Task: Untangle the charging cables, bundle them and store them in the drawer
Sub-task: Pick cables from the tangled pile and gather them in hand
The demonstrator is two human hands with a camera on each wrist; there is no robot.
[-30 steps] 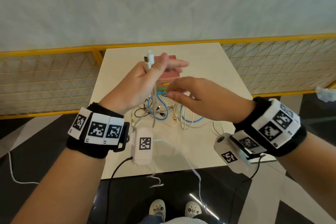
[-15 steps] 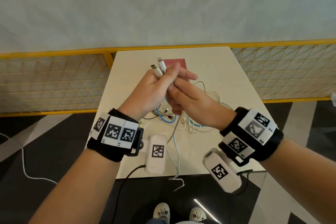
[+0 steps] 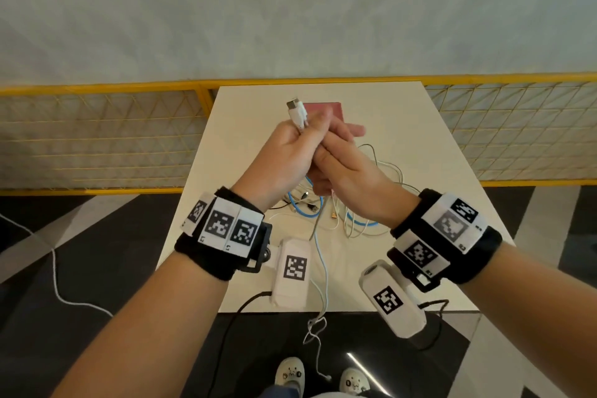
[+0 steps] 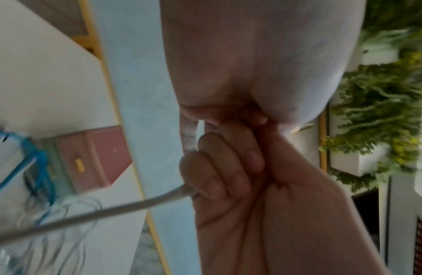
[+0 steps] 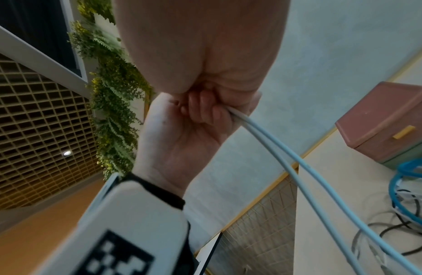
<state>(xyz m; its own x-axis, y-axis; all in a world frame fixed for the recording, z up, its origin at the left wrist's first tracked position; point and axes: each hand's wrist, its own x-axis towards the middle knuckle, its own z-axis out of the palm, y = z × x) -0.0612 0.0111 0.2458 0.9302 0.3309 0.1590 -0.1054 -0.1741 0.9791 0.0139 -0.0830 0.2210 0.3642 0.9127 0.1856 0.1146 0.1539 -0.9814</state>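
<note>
Head view: the left hand (image 3: 284, 155) is raised over the counter (image 3: 420, 126), fingers curled round a white cable (image 3: 319, 255), with the cable's two white plugs (image 3: 297, 113) sticking up out of the top of that grip. The right hand (image 3: 349, 165) is pressed against the left from the right side, fingers curled in under it; whether it holds the same cable cannot be told from here. Below the two grips the white cable hangs down, crosses the counter's near edge and trails toward the floor (image 3: 80, 268). Directly under the hands lies the tangle of cables (image 3: 323, 207), blue, white and black, on the counter. Beyond the grips, partly hidden by the fingers, stands the pink drawer box (image 3: 323, 107).

Left wrist view: the left hand's fingers (image 4: 219, 167) are folded tight on the white cable (image 4: 111, 210), which leaves the grip toward the lower left. The drawer box (image 4: 96, 158) with a yellow handle (image 4: 79, 165) sits to the left of the grip, drawer closed, blue cable (image 4: 42, 171) beside it. The picture is blurred.

Right wrist view: the right hand (image 5: 205, 74) fills the top, its fingers (image 5: 202, 109) curled on two strands of white cable (image 5: 299, 167) that run down to the lower right, with the left hand's palm against them. The drawer box (image 5: 388, 126) stands to the right of the grip, the tangle (image 5: 402, 195) below it.
</note>
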